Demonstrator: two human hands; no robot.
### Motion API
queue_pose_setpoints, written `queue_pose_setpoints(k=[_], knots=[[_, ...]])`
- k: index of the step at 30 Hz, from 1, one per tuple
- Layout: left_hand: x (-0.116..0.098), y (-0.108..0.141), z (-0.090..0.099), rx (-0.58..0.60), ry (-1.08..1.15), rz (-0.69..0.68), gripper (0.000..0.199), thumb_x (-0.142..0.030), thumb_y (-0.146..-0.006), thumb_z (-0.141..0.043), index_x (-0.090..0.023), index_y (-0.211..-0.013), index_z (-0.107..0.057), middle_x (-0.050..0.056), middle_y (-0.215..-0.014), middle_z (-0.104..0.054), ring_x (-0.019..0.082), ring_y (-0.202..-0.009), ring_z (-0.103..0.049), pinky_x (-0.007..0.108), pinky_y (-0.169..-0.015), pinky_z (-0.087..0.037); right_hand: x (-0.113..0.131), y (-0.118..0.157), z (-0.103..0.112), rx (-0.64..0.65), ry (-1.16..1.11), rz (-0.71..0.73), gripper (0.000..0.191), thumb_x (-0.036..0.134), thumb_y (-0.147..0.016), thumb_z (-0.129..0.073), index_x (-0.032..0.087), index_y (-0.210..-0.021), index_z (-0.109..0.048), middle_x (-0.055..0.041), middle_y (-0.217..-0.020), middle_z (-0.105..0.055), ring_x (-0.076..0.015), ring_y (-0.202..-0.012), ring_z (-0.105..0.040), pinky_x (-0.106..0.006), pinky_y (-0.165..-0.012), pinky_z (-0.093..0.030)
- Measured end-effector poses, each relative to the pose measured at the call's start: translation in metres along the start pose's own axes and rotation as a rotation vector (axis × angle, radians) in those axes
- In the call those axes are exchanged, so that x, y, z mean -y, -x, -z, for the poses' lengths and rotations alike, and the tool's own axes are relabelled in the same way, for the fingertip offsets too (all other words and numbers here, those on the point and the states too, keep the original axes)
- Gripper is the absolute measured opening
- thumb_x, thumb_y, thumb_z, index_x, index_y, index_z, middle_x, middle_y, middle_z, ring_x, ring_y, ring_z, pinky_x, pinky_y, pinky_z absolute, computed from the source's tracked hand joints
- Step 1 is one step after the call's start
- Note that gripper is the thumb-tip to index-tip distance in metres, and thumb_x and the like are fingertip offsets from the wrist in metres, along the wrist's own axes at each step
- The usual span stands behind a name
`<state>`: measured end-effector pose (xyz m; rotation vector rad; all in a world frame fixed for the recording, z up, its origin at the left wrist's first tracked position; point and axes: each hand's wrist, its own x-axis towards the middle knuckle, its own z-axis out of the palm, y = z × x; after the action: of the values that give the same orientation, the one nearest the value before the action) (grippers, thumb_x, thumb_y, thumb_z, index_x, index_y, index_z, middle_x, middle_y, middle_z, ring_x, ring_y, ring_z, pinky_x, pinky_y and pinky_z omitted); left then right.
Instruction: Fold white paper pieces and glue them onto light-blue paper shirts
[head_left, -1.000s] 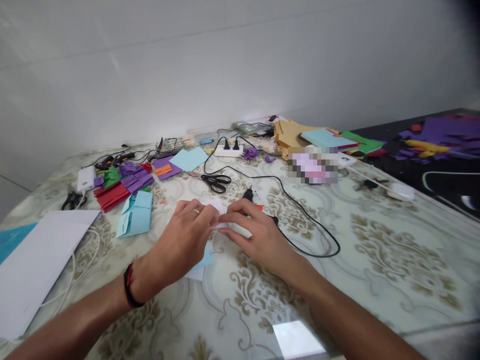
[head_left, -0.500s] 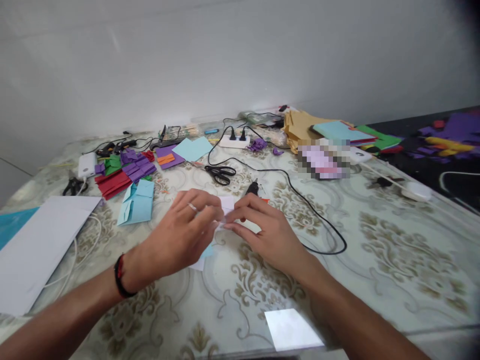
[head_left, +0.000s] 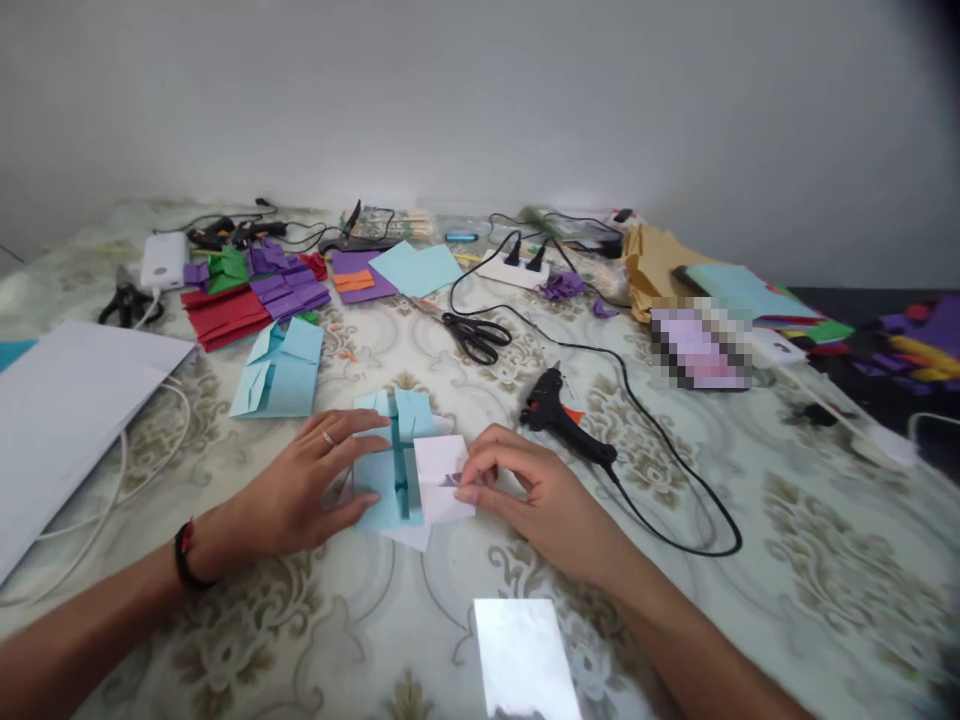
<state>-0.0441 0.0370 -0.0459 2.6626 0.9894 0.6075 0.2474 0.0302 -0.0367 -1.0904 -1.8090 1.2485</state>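
A folded light-blue paper piece (head_left: 379,490) lies before me on top of white paper, whose corners show beneath it. Spread over its left side, my left hand (head_left: 319,475) touches it with fingers apart. My right hand (head_left: 517,480) pinches the right edge of a small white paper square (head_left: 439,470) between thumb and fingers. That square overlaps the right part of the blue piece. Right of my right hand rests a black glue gun (head_left: 566,415), its cord looping across the tablecloth. Another folded light-blue paper (head_left: 289,380) lies to the left.
Black scissors (head_left: 476,335) lie behind my hands. A white power strip (head_left: 514,268) with two plugs stands at the back. Purple and red folded papers (head_left: 232,318) are piled back left. A large white sheet (head_left: 90,420) covers the left; a blank white rectangle (head_left: 525,655) is in front.
My hands have moved apart and a little lower, uncovering the blue piece and the glue gun. The white square is now held by my right hand only. The view has shifted.
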Motion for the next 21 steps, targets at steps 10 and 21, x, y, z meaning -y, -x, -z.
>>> queue_pose_setpoints(k=[10,21], knots=[[0.008,0.005,-0.020,0.001,0.077,0.016,0.032,-0.020,-0.095,-0.063,-0.016,-0.126,-0.061,0.018,-0.140,-0.063,0.031,-0.134,-0.057,0.052,-0.116,-0.046,-0.008,0.002,-0.012,0.009,0.127,-0.082,0.010,0.023,-0.093,-0.075,0.024,-0.083,-0.071,0.0000,-0.091,-0.063,-0.0156,-0.085,-0.063,-0.026,-0.080,-0.049],[0.008,0.005,-0.024,-0.026,0.094,0.002,0.028,-0.022,-0.096,-0.061,-0.014,-0.124,-0.064,0.018,-0.137,-0.064,0.032,-0.132,-0.058,0.053,-0.114,-0.046,-0.011,-0.001,-0.021,0.034,0.198,-0.087,0.011,0.019,-0.092,-0.073,0.023,-0.082,-0.071,0.0004,-0.088,-0.063,-0.0143,-0.083,-0.064,-0.024,-0.077,-0.050]])
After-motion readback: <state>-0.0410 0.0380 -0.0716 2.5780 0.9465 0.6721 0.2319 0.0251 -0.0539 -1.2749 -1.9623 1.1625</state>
